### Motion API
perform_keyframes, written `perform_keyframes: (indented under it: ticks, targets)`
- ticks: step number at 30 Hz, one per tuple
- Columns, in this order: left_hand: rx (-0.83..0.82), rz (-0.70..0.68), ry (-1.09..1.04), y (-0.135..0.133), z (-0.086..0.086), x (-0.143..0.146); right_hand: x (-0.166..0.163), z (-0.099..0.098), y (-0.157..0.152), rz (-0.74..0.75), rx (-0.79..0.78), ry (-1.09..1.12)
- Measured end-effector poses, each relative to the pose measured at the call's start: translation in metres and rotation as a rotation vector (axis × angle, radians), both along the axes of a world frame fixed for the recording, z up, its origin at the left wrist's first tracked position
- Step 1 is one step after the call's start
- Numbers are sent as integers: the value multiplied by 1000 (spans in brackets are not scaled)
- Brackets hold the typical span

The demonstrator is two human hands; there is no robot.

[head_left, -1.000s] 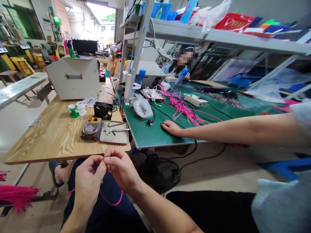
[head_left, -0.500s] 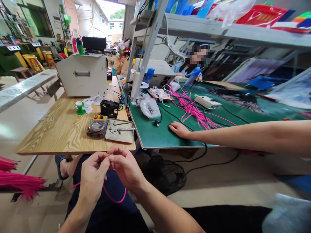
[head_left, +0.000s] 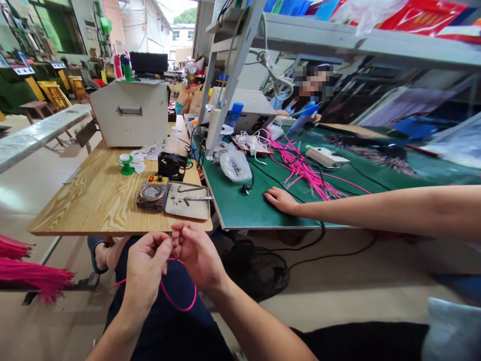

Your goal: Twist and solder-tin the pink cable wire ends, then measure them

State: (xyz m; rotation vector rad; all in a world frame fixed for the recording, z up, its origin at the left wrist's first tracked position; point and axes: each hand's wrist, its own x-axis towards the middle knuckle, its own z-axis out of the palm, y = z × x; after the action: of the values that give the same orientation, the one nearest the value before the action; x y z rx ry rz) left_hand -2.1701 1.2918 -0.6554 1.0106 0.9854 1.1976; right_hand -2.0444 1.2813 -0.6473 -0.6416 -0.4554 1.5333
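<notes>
My left hand (head_left: 147,268) is closed in a pinch above my lap, holding a thin pink cable (head_left: 179,309) near its end. The cable hangs in a loop below the hands, and a short length sticks out to the left of the wrist. Close beside the pinched end is my right hand (head_left: 201,258), its fingers loosely curled and its thumb parted from them. No object shows in its grasp. Fingers partly cover the cable's tip, which is too small to make out.
A wooden table (head_left: 90,200) ahead carries a small round-topped heater (head_left: 152,193), a metal tray (head_left: 188,213) with hex keys, a black fan (head_left: 172,166) and a green spool (head_left: 127,164). Another person's hand (head_left: 281,199) rests on the green table (head_left: 240,213). Pink cable bundles (head_left: 35,278) lie left.
My right hand's fingers have loosened from the cable's end and shifted slightly apart from my left hand. The left hand keeps its pinch. The view has turned slightly.
</notes>
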Motion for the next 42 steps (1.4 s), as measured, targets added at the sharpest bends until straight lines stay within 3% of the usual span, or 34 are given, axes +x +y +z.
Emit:
perform_keyframes:
  ticks: [4,11,14,17,19,22,25,31,33,35,40,42]
  targets:
    - [-22,9,-56,3,3,1,2,-13,-1,-37,31,-89]
    - [-26,87,-47,-8,-1,-7,12,-47,-33,239,177,-692]
    - [-90,35,-58,-30,-20,-18,22,-75,-54,418,129,-934]
    - [-136,48,-37,-62,-49,-37,26,-102,-73,462,101,-1100]
    - [-173,114,6,-85,-71,-56,21,-111,-83,452,118,-1168]
    - [-357,308,2,-105,-100,-86,8,-111,-90,390,210,-1232]
    - [-542,468,-88,-100,-120,-106,-5,-104,-86,367,410,-1268]
    - [-599,532,-230,-55,-140,-114,-25,-99,-82,658,702,-1458]
    - [-564,573,-255,-42,-140,-114,-29,-98,-82,670,716,-1480]
    - [-498,596,-272,-33,-134,-114,-29,-97,-78,589,698,-1422]
    - [-292,544,-254,-21,-90,-110,-19,-83,-40,71,641,-1422]
    - [-238,503,-229,-20,-73,-109,-20,-79,-22,-16,611,-1464]
